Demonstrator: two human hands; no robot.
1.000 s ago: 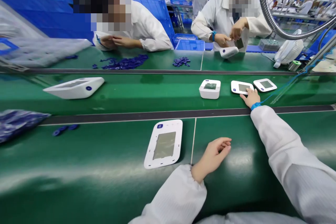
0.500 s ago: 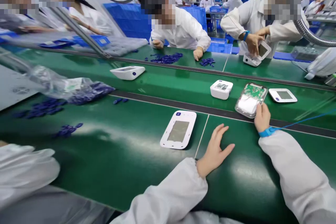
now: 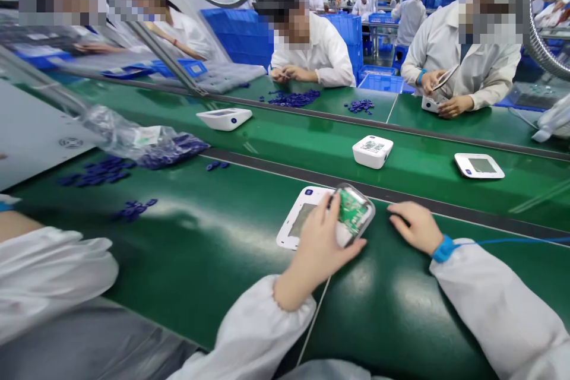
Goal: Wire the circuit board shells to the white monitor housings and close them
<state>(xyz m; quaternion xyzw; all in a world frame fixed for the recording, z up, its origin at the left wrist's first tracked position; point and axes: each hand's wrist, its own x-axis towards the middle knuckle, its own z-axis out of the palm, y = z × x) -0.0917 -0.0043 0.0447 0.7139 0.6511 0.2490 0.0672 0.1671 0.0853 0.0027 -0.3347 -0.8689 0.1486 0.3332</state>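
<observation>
My left hand [image 3: 318, 243] grips a clear-edged housing with a green circuit board [image 3: 355, 212], tilted over the right part of a white front panel [image 3: 289, 240]. That panel lies on the green bench, with a grey display window and a blue button at its top; my left hand hides part of it. To the right, my right hand [image 3: 416, 227], with a blue wrist strap, rests near the dark strip. Its fingers are apart with nothing held.
Beyond the dark strip [image 3: 387, 195], white devices [image 3: 372, 153] stand on the green belt. At left lie blue parts [image 3: 104, 171] and a plastic bag [image 3: 149, 141]. Co-workers sit opposite; a person's sleeve [image 3: 48, 273] is at the near left.
The circuit-board housing has moved left from my right hand into my left hand. My right hand has let go and moved left slightly. The view has shifted.
</observation>
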